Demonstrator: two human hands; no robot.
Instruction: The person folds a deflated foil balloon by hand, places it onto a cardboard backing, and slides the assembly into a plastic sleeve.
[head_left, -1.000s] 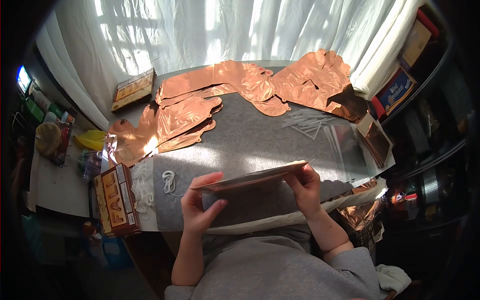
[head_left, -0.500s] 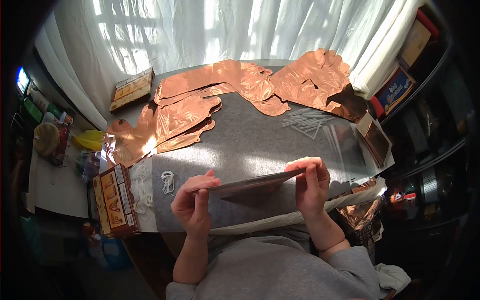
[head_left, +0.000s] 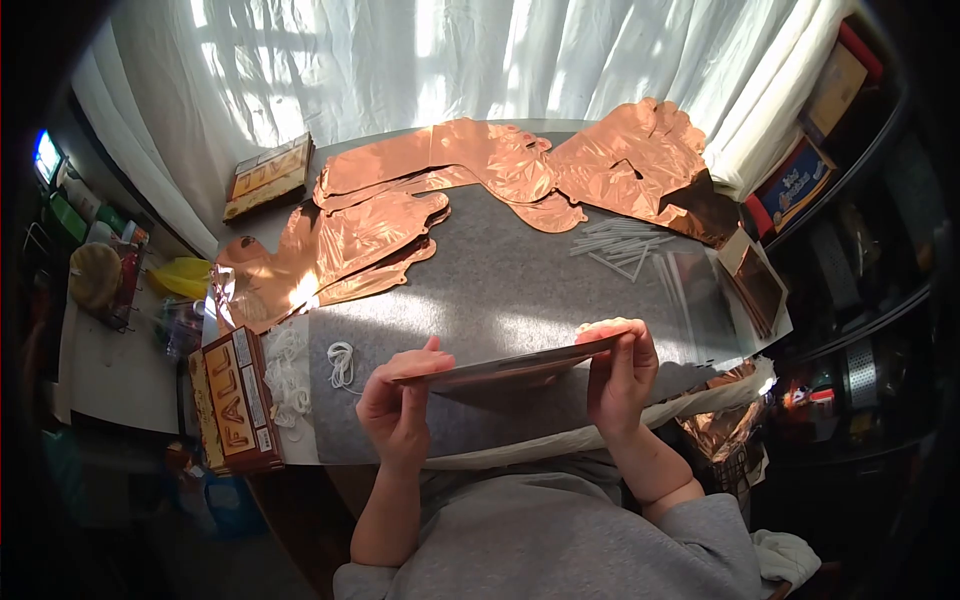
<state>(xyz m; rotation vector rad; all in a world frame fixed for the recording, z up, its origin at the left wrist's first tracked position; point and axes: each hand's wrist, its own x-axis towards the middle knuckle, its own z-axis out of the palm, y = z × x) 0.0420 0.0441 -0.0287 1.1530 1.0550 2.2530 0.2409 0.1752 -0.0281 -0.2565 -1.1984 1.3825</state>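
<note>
A thin, flat packet (head_left: 510, 374) is held nearly edge-on above the front of the grey table, its surface dark and slightly shiny. My left hand (head_left: 398, 402) pinches its left end between thumb and fingers. At the other end, my right hand (head_left: 622, 382) grips it the same way. What is inside the packet cannot be made out from this angle. A small coil of white string (head_left: 341, 366) lies on the table just left of my left hand. Clear plastic sleeves (head_left: 690, 300) lie to the right of my right hand.
Copper foil balloons (head_left: 430, 165) spread across the back of the table (head_left: 480, 250). Clear straws (head_left: 622, 246) lie right of centre, near a stack of brown cards (head_left: 752, 285). On the left are stacked FALL packages (head_left: 236, 405) and bundled white strings (head_left: 288, 380). Another package stack (head_left: 268, 178) stands back left.
Both hands keep hold of the packet, which has tilted slightly. My left hand has shifted a little to the right. The whole view has moved slightly.
</note>
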